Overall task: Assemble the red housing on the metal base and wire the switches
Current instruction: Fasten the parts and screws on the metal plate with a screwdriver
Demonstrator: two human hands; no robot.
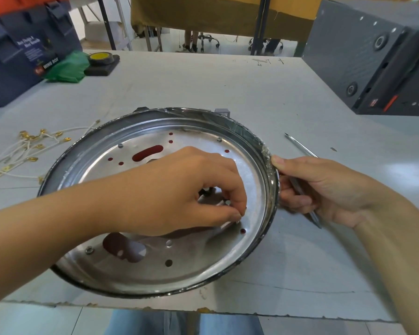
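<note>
Lying flat on the desk (288,97), the round metal base (140,274) looks stiff, thin and slick, red housing (147,152) showing only through its holes. It should be steadied by its rim, where the right hand (324,189) holds it, thumb on the edge, curled fingers also trapping a slim metal tool (311,212). The left hand (179,192) pinches a small screw (228,202) near the right rim; tiny and easily dropped. The wires (27,151) lie left of the base, limp and light.
</note>
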